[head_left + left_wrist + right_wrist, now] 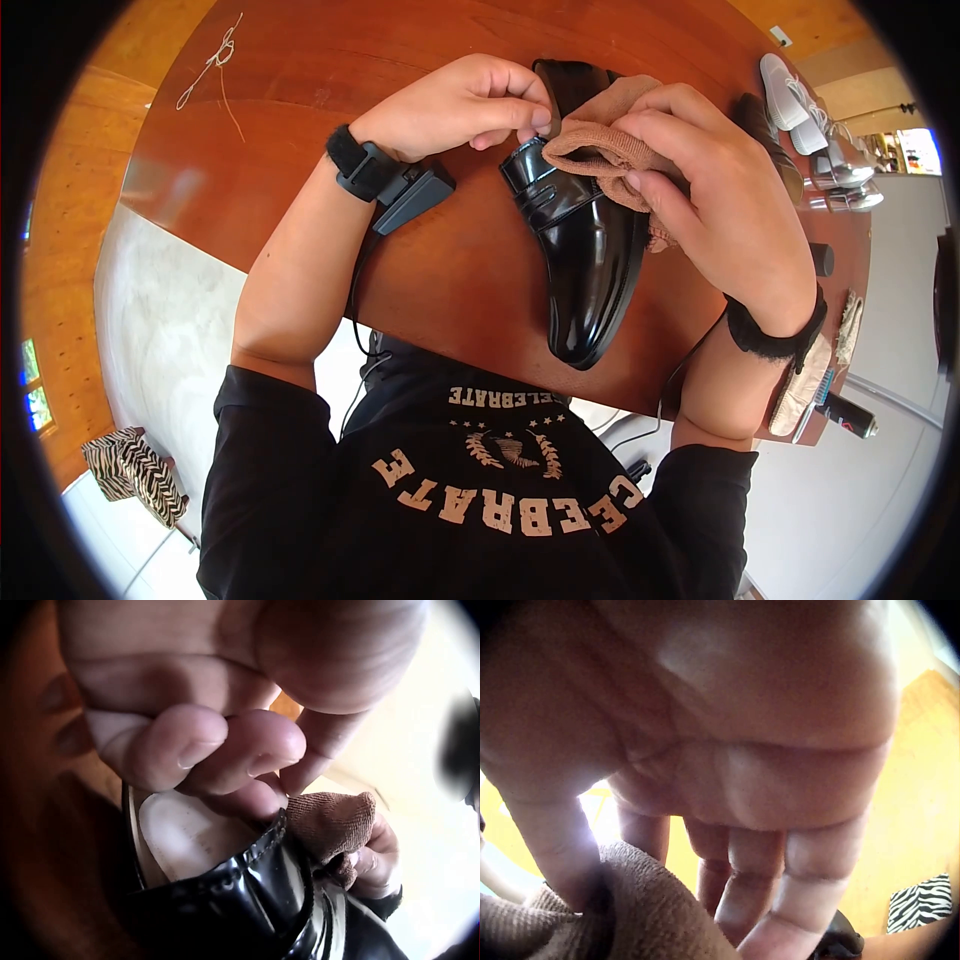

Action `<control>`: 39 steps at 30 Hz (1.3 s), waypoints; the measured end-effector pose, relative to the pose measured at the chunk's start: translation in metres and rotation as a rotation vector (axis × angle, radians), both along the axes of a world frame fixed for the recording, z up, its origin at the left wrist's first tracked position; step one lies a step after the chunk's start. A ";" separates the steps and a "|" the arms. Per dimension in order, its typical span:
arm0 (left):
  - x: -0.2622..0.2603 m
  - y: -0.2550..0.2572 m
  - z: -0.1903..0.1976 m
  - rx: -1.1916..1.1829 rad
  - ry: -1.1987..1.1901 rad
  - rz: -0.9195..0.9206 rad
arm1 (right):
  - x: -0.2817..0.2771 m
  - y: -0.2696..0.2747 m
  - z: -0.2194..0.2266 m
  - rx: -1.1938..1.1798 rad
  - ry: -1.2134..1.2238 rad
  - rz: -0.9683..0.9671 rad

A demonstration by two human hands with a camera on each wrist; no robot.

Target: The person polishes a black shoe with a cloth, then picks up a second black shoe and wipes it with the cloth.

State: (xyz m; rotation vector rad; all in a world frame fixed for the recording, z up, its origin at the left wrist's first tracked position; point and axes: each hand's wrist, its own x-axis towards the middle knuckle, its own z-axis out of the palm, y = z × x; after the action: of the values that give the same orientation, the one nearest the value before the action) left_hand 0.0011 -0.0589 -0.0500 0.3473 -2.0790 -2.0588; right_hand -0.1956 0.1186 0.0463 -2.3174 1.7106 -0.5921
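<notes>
A glossy black leather loafer (590,285) lies on the reddish-brown table with its toe toward me and its pale insole (180,829) showing. Thumb and fingertips of my left hand (465,105) pinch the shoe's opening edge, some fingers curled over the insole. My right hand (715,185) grips a brown ribbed knit cloth (605,150) between thumb and fingers, bunched against the shoe's upper. The cloth also shows under the thumb in the right wrist view (652,907). Part of the shoe's heel end is hidden behind the hands and cloth.
White sneakers (790,100) and other shoes stand along the table's right edge. A brush (848,325), a beige cloth (803,385) and a black spray can (848,413) lie at the near right. Thin string (215,70) lies far left. A zebra-striped item (135,475) is off the table.
</notes>
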 end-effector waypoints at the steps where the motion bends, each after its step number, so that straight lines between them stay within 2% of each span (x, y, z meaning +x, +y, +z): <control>1: 0.000 0.000 0.000 0.009 -0.004 -0.003 | 0.000 0.000 0.001 -0.002 0.006 0.007; 21: 0.001 0.005 0.005 -0.010 -0.073 -0.027 | -0.002 0.002 0.005 0.054 -0.018 0.037; 30: 0.001 0.009 0.008 -0.094 -0.074 -0.021 | -0.002 0.001 0.004 0.087 -0.017 0.033; 33: 0.001 0.005 0.006 0.014 0.005 0.008 | -0.002 0.001 0.005 0.097 -0.020 0.027; 36: 0.004 -0.001 0.007 0.280 0.174 -0.013 | -0.002 0.001 0.004 0.093 -0.023 0.032; 39: 0.005 -0.005 0.005 0.390 0.298 -0.020 | -0.002 0.001 0.004 0.091 -0.023 0.034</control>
State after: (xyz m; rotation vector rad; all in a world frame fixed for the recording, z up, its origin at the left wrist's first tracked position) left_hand 0.0058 -0.0638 -0.0454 0.0655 -1.5176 -2.3548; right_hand -0.1978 0.1195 0.0501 -2.2632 1.6491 -0.5210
